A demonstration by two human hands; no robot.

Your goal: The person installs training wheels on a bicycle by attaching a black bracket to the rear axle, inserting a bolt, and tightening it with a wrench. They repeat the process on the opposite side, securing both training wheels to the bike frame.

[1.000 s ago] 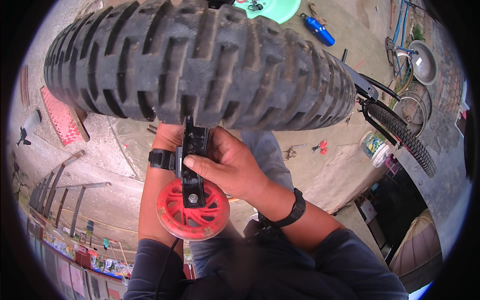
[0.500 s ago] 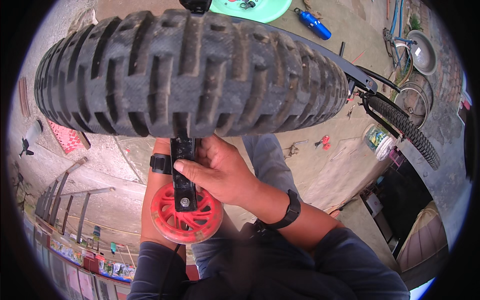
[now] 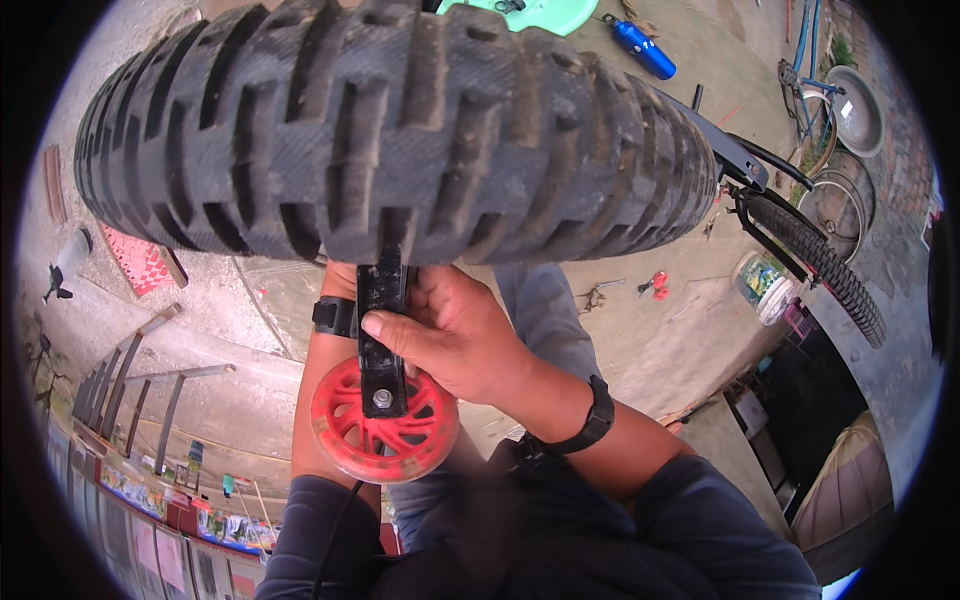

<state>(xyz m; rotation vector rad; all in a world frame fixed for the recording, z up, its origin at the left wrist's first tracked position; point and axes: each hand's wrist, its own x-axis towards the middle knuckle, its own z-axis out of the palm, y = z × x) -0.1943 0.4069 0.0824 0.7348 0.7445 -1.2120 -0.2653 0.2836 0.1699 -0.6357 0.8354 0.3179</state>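
Note:
A large knobbly black bicycle tyre point(image 3: 400, 130) spans the upper part of the view. Below it juts a black metal bracket point(image 3: 383, 340) with a bolt near its lower end, carrying a red spoked training wheel point(image 3: 395, 462). My right hand point(image 3: 455, 330) grips the bracket from the right, its thumb lying across the front and the fingers curled behind. My left hand point(image 3: 342, 275) reaches up behind the bracket and under the tyre; only its wrist edge shows, so its fingers are hidden.
Red-handled pliers point(image 3: 655, 285) and other small tools lie on the floor to the right. A blue bottle point(image 3: 645, 50) and a green basin point(image 3: 550, 12) are at the back. The bicycle's other wheel point(image 3: 820, 265), a white bucket point(image 3: 768, 290) and a metal basin point(image 3: 856, 112) stand further right.
The tyre looks slightly larger and higher, and its knobs sit further right. Bracket, red wheel and both arms appear shifted a little right. My right hand keeps its grip.

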